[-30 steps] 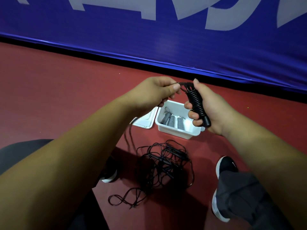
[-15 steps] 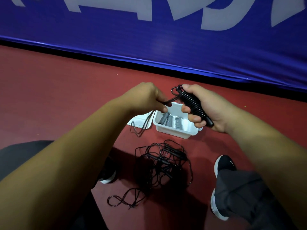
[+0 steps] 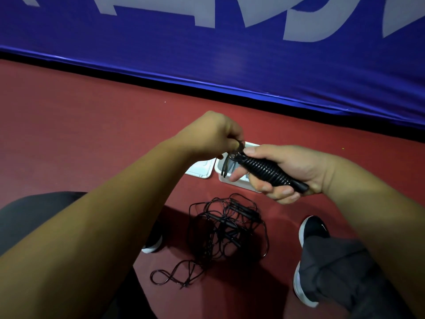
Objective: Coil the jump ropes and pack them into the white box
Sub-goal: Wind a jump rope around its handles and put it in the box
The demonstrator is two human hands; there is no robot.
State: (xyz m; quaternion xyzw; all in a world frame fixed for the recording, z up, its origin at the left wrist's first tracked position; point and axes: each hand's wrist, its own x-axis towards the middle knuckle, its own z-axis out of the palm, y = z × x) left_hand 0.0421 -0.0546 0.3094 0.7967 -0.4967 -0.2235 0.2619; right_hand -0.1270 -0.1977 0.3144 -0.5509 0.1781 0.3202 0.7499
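My right hand [image 3: 287, 171] grips a black jump rope bundle [image 3: 266, 170], its cord wound tightly round the handles. At the bundle's left end my left hand [image 3: 213, 134] pinches the loose cord end, and a short cord loop hangs below it. Both hands hover above the white box [image 3: 239, 183] on the red floor, which they mostly hide. A tangled heap of black jump ropes [image 3: 227, 229] lies on the floor nearer to me, with a loop of cord trailing to the lower left.
The box's white lid [image 3: 200, 169] lies flat just left of the box. A blue banner [image 3: 230, 54] runs along the wall behind. My black shoes [image 3: 312, 229] stand on either side of the rope heap, my knees at the lower corners.
Both hands have dropped lower over the box. The wound bundle has tilted from near upright to almost level. The long hanging cord on the left is now taken up to a short loop.
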